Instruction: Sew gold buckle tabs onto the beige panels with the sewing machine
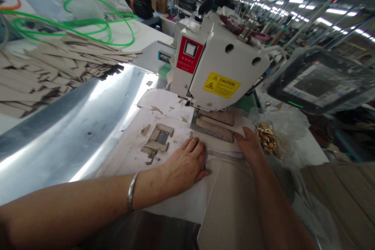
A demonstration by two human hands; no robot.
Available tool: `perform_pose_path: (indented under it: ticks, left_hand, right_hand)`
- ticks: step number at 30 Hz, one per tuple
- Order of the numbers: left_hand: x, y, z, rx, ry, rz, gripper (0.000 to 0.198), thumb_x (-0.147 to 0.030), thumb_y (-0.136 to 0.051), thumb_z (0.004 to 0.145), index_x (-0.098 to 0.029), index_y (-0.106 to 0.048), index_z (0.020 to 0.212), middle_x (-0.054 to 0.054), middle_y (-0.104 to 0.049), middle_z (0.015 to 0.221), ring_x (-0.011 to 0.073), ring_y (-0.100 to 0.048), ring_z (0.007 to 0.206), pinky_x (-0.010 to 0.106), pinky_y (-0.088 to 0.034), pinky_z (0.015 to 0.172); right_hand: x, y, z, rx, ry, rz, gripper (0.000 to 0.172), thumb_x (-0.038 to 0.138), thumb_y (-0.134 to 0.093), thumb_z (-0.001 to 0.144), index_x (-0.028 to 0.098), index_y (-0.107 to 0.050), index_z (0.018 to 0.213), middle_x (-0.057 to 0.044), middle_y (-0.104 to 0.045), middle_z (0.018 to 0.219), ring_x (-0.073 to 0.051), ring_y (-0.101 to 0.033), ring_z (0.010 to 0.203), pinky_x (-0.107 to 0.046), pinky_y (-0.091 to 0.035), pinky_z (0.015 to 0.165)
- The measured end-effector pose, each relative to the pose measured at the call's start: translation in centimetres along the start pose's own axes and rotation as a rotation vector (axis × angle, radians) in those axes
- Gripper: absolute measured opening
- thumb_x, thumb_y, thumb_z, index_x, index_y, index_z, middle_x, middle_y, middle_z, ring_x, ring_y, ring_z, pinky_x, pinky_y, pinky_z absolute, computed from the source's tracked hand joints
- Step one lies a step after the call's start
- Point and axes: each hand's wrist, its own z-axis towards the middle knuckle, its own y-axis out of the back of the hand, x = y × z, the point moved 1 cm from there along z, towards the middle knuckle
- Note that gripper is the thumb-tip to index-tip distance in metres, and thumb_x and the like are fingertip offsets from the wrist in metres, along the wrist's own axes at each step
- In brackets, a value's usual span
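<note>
My left hand (184, 163) lies flat on a pale sheet of material, its fingertips next to a beige panel (230, 207). A metal bangle (131, 191) circles that wrist. My right hand (249, 144) rests on the far edge of the same layers, close to a metal clamp frame (212, 125) under the head of an industrial sewing machine (219, 62). The needle area sits just beyond the sheet (146, 152), partly hidden by the machine head. Neither hand grips anything.
A polished steel table (64, 136) runs along the left, with a pile of beige cut strips (52, 70) and green tubing (73, 23) behind it. A plastic bag of gold metal fittings (267, 137) lies right, below a control screen (318, 82). A co-worker (218, 2) stands far back.
</note>
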Motion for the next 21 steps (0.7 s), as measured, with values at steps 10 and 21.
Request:
perform_pose_path:
  ticks: [10,21]
  left_hand:
    - [1.5,0.6,1.3,-0.002,-0.037,-0.077,0.040,-0.050,-0.052,0.092,-0.014,-0.058,0.110,0.009,-0.057,0.107,0.0261,-0.050,0.101,0.041,-0.040,0.096]
    - [0.8,0.6,1.2,0.030,-0.038,-0.030,0.036,-0.047,-0.051,0.093,-0.019,-0.058,0.114,0.007,-0.056,0.106,0.0268,-0.048,0.100,0.042,-0.039,0.093]
  right_hand:
    - [-1.5,2.8,-5.1,-0.029,0.413,0.049,0.040,0.036,-0.046,0.091,0.016,-0.059,0.123,-0.015,-0.065,0.120,-0.026,-0.062,0.111,-0.043,-0.047,0.098]
    - [-2.7,1.9,-9.9,-0.030,0.571,-0.048,0.036,0.027,-0.043,0.097,0.016,-0.058,0.128,-0.014,-0.058,0.134,-0.024,-0.049,0.129,-0.047,-0.039,0.111]
